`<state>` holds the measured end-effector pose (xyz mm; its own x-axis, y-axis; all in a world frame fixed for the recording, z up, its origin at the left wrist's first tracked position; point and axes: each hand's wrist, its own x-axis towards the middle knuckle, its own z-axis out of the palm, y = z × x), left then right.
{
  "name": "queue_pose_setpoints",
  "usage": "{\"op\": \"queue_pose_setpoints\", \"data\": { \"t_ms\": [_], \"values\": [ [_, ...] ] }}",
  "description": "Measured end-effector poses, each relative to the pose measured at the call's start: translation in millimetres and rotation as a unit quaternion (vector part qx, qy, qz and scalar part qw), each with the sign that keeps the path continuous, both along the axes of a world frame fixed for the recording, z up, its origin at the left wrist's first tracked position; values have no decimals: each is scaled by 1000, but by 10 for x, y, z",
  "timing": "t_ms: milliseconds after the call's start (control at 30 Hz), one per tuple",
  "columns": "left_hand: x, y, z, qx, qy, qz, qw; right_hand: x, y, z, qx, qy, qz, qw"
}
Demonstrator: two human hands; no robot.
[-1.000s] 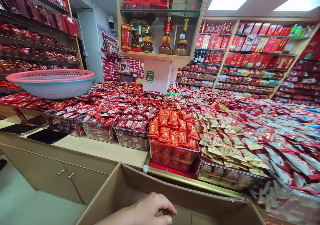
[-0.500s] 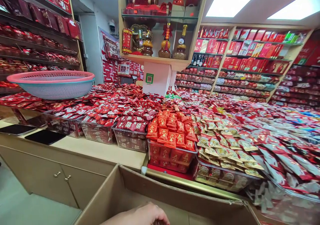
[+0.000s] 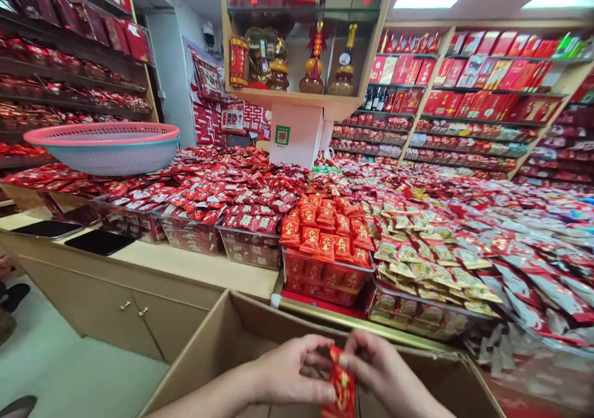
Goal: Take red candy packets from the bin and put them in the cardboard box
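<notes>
Over an open cardboard box (image 3: 199, 368), my two hands meet at a small red packet (image 3: 343, 388) with gold print. My right hand (image 3: 378, 365) pinches its upper edge between thumb and fingers. Curved around the packet's left side is my left hand (image 3: 294, 368), with thumb and fingertips against it. The packet stands roughly upright, its lower end cut off by the frame. Behind the box, a clear plastic bin (image 3: 325, 282) is heaped with similar-looking red packets (image 3: 320, 232).
To the right, a bin (image 3: 417, 316) overflows with cream-and-gold packets. Maroon packets (image 3: 253, 217) fill a bin to the left. Black flat devices (image 3: 99, 241) lie on the counter (image 3: 204, 266). A pink-rimmed basket (image 3: 106, 148) rests on packets. A shoe (image 3: 18, 295) shows at left.
My left hand has risen further into view, and my right hand has come in from the right. The red packet now shows between them. The view has shifted slightly.
</notes>
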<state>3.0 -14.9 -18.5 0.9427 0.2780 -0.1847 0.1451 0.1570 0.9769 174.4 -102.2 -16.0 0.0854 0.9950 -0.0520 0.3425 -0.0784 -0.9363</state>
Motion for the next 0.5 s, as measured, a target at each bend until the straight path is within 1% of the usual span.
{"op": "queue_pose_setpoints", "data": {
  "t_ms": [33,100,167,233,300,367,433,500],
  "values": [
    [34,-34,53,-26,-28,3,999,-15,23,88,12,36,-15,999],
    [88,-88,163,-46,-51,25,997,-41,60,204,27,97,-42,994],
    [113,-119,255,-46,-39,52,997,-70,81,231,30,143,-66,987],
    [110,-130,306,-38,-27,66,997,-101,86,200,23,183,-91,979],
    [98,-127,310,-22,-29,71,997,-125,81,154,11,222,-98,970],
    [91,-122,276,-13,-33,84,996,-135,77,120,10,250,-85,965],
    [89,-115,216,-31,-39,115,992,-128,81,98,24,254,-81,963],
    [84,-99,147,-49,-44,152,986,-110,87,76,32,253,-101,962]
  ]
}}
